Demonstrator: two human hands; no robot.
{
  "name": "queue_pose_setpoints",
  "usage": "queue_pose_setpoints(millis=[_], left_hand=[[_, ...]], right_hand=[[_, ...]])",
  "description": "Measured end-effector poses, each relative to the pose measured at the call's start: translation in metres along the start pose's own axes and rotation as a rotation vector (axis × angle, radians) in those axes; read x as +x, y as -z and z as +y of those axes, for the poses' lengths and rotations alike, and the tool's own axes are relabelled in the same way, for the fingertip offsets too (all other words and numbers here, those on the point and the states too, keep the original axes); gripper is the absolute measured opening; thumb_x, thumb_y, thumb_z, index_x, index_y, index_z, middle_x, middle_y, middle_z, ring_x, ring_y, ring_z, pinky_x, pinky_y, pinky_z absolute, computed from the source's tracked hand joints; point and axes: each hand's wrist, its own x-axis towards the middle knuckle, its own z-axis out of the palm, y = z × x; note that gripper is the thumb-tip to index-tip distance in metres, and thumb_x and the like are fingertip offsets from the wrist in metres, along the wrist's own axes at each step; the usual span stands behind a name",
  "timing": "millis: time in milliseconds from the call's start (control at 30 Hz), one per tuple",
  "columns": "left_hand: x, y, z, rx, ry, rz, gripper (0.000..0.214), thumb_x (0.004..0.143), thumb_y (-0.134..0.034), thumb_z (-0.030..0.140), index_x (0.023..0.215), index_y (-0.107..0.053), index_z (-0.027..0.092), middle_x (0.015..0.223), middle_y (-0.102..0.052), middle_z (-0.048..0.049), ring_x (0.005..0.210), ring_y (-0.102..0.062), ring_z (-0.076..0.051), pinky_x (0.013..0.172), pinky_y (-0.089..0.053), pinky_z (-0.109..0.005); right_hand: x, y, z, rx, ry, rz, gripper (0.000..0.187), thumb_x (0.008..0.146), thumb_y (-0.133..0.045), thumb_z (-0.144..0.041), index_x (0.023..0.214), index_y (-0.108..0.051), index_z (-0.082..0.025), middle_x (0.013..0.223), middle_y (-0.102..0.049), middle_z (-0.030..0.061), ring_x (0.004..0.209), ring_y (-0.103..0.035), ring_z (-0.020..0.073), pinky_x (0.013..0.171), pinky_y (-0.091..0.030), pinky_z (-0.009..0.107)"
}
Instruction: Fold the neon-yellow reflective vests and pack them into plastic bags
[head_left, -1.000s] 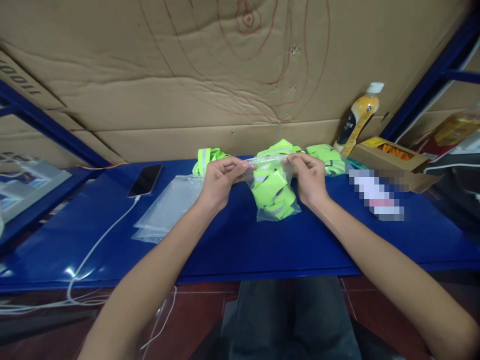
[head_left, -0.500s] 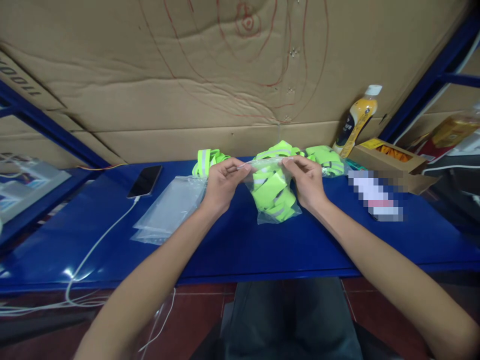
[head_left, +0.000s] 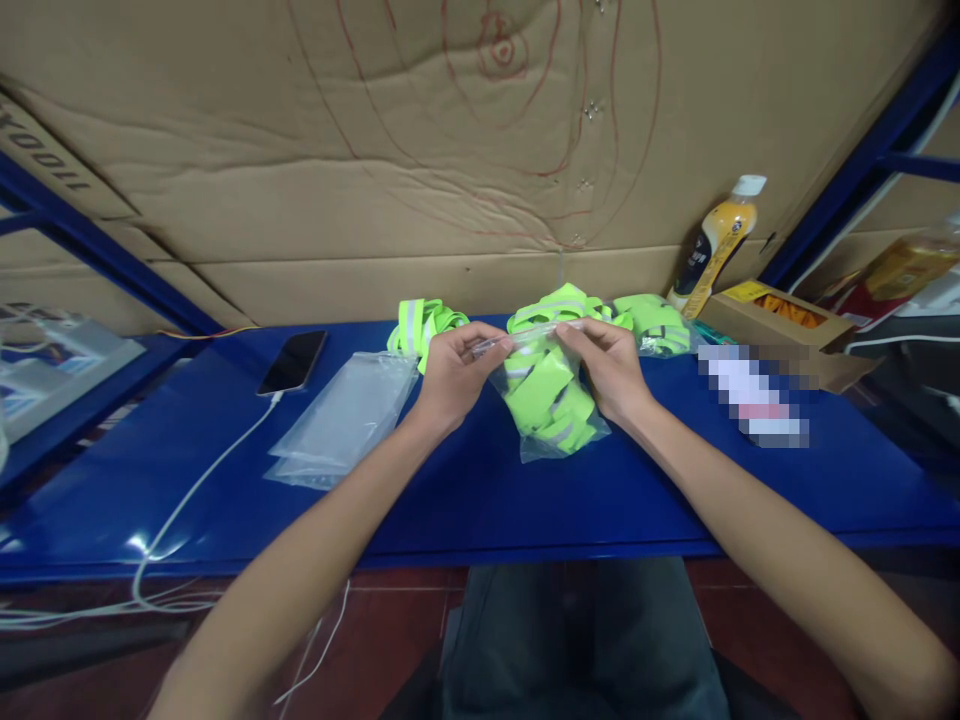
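A clear plastic bag (head_left: 556,410) stuffed with neon-green reflective bands stands on the blue table (head_left: 480,490). My left hand (head_left: 454,373) pinches the left end of the bag's top edge. My right hand (head_left: 607,366) pinches the right end of the same edge. Both hands are closed on the bag's mouth, held just above the table. More loose neon-green bands (head_left: 417,322) lie behind my left hand, and another green bundle (head_left: 655,320) lies behind my right hand.
A stack of empty clear bags (head_left: 341,418) lies left of my hands. A phone (head_left: 292,361) with a white cable (head_left: 196,484) is further left. A drink bottle (head_left: 716,246) and an open cardboard box (head_left: 780,315) stand at the back right. Cardboard lines the wall.
My two hands have come closer together along the bag's top edge, and the bag has shifted slightly right and toward me.
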Motion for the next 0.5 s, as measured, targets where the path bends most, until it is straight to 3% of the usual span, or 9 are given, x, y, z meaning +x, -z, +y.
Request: queue_pose_setpoints(millis=[200,400,500], left_hand=[[-0.0010,-0.0010,0.0016,0.020,0.038,-0.041,0.035,0.074,-0.095,0.051,0.080,-0.080,0.019,0.078,-0.072,-0.0032,0.070,-0.060,-0.016,0.068,-0.048,-0.029],[-0.0031,-0.0027,0.0034,0.004,0.049,-0.007,0.035,0.069,-0.098,0.049,0.076,-0.080,0.020,0.074,-0.071,-0.0026,0.068,-0.059,-0.016,0.067,-0.048,-0.030],[-0.0046,-0.0030,0.0034,0.012,0.034,0.004,0.033,0.071,-0.096,0.047,0.074,-0.078,0.020,0.073,-0.070,-0.0023,0.067,-0.057,-0.015,0.065,-0.046,-0.029]], right_hand=[[-0.0003,0.0016,0.0011,0.015,-0.019,0.007,0.031,0.071,-0.091,-0.050,0.077,-0.077,-0.023,0.081,-0.073,0.0014,0.074,-0.061,0.0163,0.073,-0.051,0.031],[-0.0015,0.0012,0.0010,-0.058,0.069,-0.012,0.034,0.074,-0.089,-0.055,0.080,-0.076,-0.024,0.086,-0.075,0.0026,0.081,-0.066,0.0194,0.081,-0.055,0.035],[-0.0017,0.0003,0.0007,-0.046,0.028,-0.023,0.038,0.072,-0.090,-0.058,0.080,-0.077,-0.024,0.086,-0.075,0.0026,0.079,-0.065,0.0184,0.078,-0.054,0.034]])
